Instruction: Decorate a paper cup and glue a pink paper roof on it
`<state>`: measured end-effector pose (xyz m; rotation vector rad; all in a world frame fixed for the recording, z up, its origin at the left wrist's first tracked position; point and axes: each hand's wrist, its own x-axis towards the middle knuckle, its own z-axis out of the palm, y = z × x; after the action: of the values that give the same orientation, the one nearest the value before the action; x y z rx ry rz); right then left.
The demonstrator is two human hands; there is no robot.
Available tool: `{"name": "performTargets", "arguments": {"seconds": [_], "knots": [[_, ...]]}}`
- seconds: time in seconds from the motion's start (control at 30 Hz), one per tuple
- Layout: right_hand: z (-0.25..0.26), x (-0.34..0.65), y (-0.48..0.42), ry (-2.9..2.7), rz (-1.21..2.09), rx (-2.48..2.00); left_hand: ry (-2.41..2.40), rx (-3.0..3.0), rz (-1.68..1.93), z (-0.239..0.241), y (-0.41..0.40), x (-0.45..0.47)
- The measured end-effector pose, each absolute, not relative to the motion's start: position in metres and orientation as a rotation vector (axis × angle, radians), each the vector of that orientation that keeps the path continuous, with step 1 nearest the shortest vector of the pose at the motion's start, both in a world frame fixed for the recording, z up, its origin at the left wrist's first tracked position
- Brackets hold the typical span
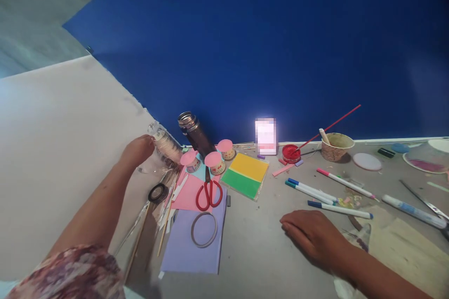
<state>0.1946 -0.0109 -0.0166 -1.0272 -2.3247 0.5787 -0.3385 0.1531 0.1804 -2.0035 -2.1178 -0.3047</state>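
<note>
My left hand (139, 152) reaches to the far left of the table, its fingers closed at the edge of a stack of cups or rings in clear plastic wrap (166, 145). The exact grip is partly hidden. My right hand (310, 236) lies palm down on the grey tabletop, fingers curled together, with nothing seen in it. Closest to it is a blue-capped white marker (340, 210). Red-handled scissors (209, 196) and a grey tape roll (204, 230) lie on pink paper (185, 198) and purple paper (196, 257).
Behind the scissors stand small pink-topped cups (215, 162) and an uncapped dark flask (196, 135). Yellow and green sheets (245, 175) lie mid-table. A lit screen (265, 136), a red paint pot (291, 154) and a paper cup (336, 147) line the blue back panel (263, 56).
</note>
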Motion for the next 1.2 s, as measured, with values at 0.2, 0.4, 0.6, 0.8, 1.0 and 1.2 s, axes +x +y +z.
{"name": "performTargets", "arguments": {"seconds": [0.2,0.4,0.6,0.8,1.0,1.2], "knots": [[-0.02,0.194,-0.01,-2.343,0.577,-1.027,-2.146,-1.846,0.032,0.22,0.142,-0.336],[-0.024,0.195,-0.01,-2.373,0.61,-1.037,-2.151,-1.823,0.203,0.252,0.147,-0.322],[-0.024,0.195,-0.009,-2.313,0.652,-1.042,-2.157,-1.757,0.236,0.274,0.155,-0.304],[-0.023,0.196,-0.007,-2.268,0.673,-1.027,-2.111,-1.645,0.017,0.309,0.142,-0.276],[-0.018,0.195,-0.008,-2.097,0.848,-1.055,-1.642,-2.27,-0.881,0.225,0.062,-0.155],[-0.016,0.19,-0.007,-1.621,1.214,-1.07,-2.09,-2.3,-2.372,0.077,0.005,-0.021]]}}
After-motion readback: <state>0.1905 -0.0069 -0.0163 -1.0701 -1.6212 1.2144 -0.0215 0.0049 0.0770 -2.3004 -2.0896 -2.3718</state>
